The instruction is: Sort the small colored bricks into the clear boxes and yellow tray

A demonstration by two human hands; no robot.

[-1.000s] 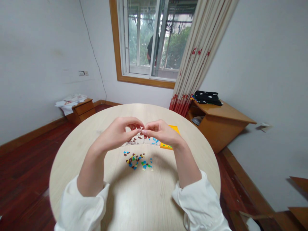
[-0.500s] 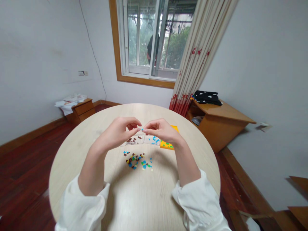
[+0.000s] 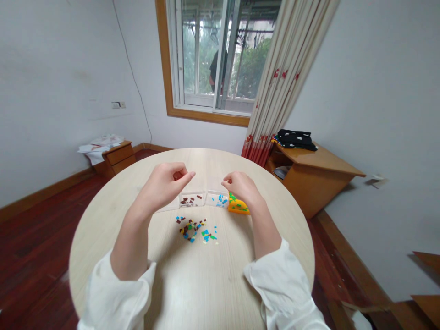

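Hands have split: a moment ago the fingertips nearly met w/ a small blue brick at the R ones; now L hand (image 3: 164, 184) is off left & R hand (image 3: 241, 188) off right, clear gap btwn. L fingers curled, thumb against index; can't tell if anything's pinched there. R fingers bent in too, thumb by index; can't tell if they've got the brick. Both are up over the rd. table (image 3: 206, 288).

Nearer the wearer than L fingertips: brick ring (image 3: 186, 235), mixed brown/blue/yellow/green, flat on the tabletop. Just right of it, nearer the wearer than R fingertips, a green-&-blue brick cluster (image 3: 206, 236). A few loose blue & brown bricks (image 3: 178, 222) sit btwn the ring & L fingertips.

In view, brown-brick tray (clear) (image 3: 200, 203) is right below L fingertips; blue-brick tray (clear) (image 3: 209, 197) is below R fingertips; yellow tray (image 3: 242, 212) w/ green bricks (image 3: 235, 205) is below R hand, partly hidden by it.
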